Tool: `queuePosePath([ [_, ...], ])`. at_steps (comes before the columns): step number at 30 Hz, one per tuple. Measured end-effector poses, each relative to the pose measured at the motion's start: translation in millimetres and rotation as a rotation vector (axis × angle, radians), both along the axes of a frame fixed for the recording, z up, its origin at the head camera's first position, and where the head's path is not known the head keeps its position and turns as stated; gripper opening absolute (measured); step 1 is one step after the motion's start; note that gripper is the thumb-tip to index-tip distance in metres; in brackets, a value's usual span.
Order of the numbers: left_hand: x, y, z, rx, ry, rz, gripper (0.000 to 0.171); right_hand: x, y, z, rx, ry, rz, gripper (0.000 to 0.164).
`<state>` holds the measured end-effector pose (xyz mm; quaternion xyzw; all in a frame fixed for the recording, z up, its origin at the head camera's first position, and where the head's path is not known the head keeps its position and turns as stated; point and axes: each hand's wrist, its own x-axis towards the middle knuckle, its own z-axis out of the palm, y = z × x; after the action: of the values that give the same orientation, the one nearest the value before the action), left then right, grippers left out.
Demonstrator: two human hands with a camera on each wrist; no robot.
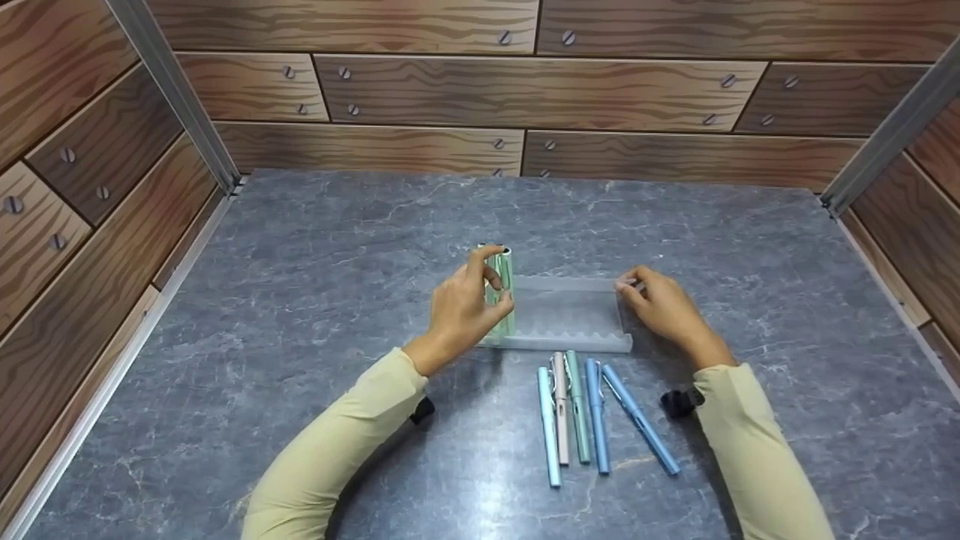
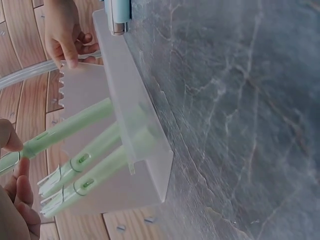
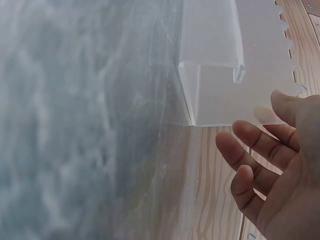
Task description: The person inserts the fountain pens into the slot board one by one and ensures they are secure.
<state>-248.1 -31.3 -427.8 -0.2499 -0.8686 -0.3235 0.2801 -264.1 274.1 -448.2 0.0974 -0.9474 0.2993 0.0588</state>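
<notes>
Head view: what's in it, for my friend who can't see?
The left hand holds a green pen at the left end of a see-through rack; the right hand pinches the rack's right edge. Five other pens lie on the table in front.

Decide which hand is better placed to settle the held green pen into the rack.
Left, I'd judge: the left hand pinches that green pen near its top, beside two more green pens in the rack. The right hand is at the rack's right end, pinching its edge.
</notes>
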Motion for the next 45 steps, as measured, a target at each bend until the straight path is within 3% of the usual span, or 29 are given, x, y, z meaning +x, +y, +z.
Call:
queuePosePath([
  [23, -6.3, 4, -5.9, -0.077, -0.069, 0.031, 0.054, 1.8, -1, -0.6, -0.017, 0.011, 0.003, 0.024],
  [45, -10.4, 7, -2.1, -0.154, -0.135, 0.04, 0.055, 1.1, 0, -0.9, -0.019, -0.003, -0.002, 0.023],
])
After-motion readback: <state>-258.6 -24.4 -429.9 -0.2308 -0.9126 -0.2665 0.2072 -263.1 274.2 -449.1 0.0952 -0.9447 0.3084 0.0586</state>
